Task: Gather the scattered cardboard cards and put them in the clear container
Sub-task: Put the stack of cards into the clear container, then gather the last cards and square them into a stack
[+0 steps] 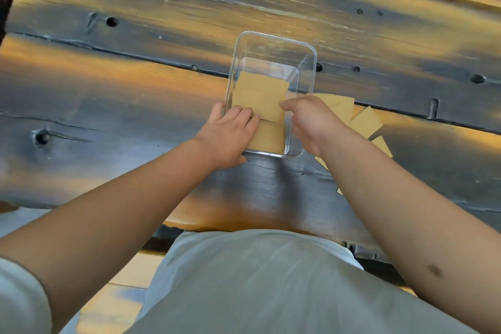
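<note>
A clear rectangular container (306, 68) stands on the dark wooden table in front of me. Several tan cardboard cards (260, 95) lie flat inside it, overlapping. My left hand (230, 133) grips the container's near left wall, thumb outside and fingers inside resting on the cards. Over the near right rim, my right hand (311, 119) reaches in with its fingertips pinched on the edge of a card in the container. More cardboard cards (364, 122) lie scattered on the table to the right of the container, partly hidden under my right hand and forearm.
The dark plank table (135, 106) has knot holes and gaps between its boards. Its near edge (244, 225) runs just in front of my body. Open tabletop stretches to the left of the container and beyond it.
</note>
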